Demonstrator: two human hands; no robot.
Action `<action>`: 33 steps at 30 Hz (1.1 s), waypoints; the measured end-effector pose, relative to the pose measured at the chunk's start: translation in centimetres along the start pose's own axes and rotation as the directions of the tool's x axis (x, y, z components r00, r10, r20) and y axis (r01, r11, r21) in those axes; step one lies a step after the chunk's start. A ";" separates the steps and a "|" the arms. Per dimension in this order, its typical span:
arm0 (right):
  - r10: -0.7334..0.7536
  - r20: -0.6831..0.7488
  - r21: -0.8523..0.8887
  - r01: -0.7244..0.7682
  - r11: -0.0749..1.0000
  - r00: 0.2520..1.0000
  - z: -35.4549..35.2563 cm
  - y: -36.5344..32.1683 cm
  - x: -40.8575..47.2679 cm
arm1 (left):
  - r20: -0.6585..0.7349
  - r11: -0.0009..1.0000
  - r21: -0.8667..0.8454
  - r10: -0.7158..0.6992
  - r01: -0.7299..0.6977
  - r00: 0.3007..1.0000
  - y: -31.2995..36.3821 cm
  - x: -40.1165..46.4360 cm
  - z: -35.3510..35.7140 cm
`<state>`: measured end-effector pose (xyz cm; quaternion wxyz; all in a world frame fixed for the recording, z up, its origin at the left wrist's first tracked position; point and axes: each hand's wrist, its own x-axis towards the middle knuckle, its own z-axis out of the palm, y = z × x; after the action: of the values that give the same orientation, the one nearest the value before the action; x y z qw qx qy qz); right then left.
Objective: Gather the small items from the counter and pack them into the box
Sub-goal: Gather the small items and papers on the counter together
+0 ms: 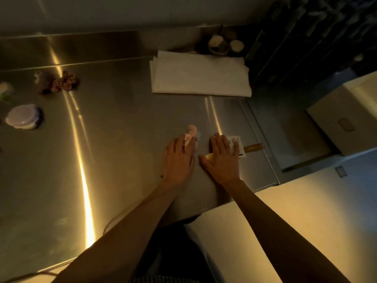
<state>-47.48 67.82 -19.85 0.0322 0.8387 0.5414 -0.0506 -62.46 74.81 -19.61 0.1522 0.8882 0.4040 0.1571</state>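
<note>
Both hands lie flat and spread, gripping nothing. The pink item [191, 132] pokes out past the left hand [178, 160] fingertips; the small card [235, 144] lies under the right hand [222, 158].

The counter [106, 152] is brushed metal, smooth and shiny, streaked with bright reflections. A folded cloth [201, 75] on it looks soft and matt. The round container [23, 117] at the left appears to be glossy plastic. The boxes [302, 227] at the right look like smooth, matt cardboard.
</note>
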 end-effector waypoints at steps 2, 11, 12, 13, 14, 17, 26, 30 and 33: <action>0.001 -0.029 -0.006 -0.002 1.000 1.000 0.4 1.3 -0.1 | -0.003 1.000 0.019 0.020 -0.020 1.000 1.0 0.1 0.8; -0.061 -0.039 -0.008 0.061 0.998 0.997 0.4 6.4 0.4 | -0.003 0.999 0.037 -0.035 0.035 0.999 5.9 0.9 2.7; -0.075 -0.027 -0.008 0.075 0.997 0.997 0.3 7.0 0.7 | -0.013 0.998 0.035 -0.054 0.054 0.998 6.5 1.2 3.0; -0.091 -0.018 -0.012 0.091 0.996 0.996 0.3 7.7 0.9 | -0.019 0.997 0.033 -0.069 0.069 0.997 7.1 1.5 3.2; -0.108 -0.017 -0.019 0.107 0.994 0.994 0.3 8.3 1.1 | -0.026 0.996 0.038 -0.077 0.078 0.997 7.7 1.8 3.4; -0.160 -0.009 -0.027 0.160 0.987 0.987 0.2 10.0 1.8 | -0.026 0.993 0.054 -0.106 0.107 0.994 9.4 2.7 4.2; -0.250 -0.009 0.043 0.250 0.967 0.968 0.6 12.9 2.5 | 0.040 0.979 0.124 -0.166 0.160 0.985 11.6 3.5 5.6; -0.305 -0.087 0.185 0.316 0.931 0.948 -0.3 13.0 2.4 | -0.061 0.984 0.138 -0.105 0.112 0.993 11.4 3.6 5.0; -0.321 -0.203 0.203 0.361 0.910 0.925 -1.5 12.6 2.9 | -0.168 0.983 0.141 -0.092 0.116 0.982 10.9 3.7 3.7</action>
<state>-34.77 65.40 -18.66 -0.1222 0.7299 0.6707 -0.0502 -51.38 70.23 -18.01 0.0598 0.8592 0.4716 0.1892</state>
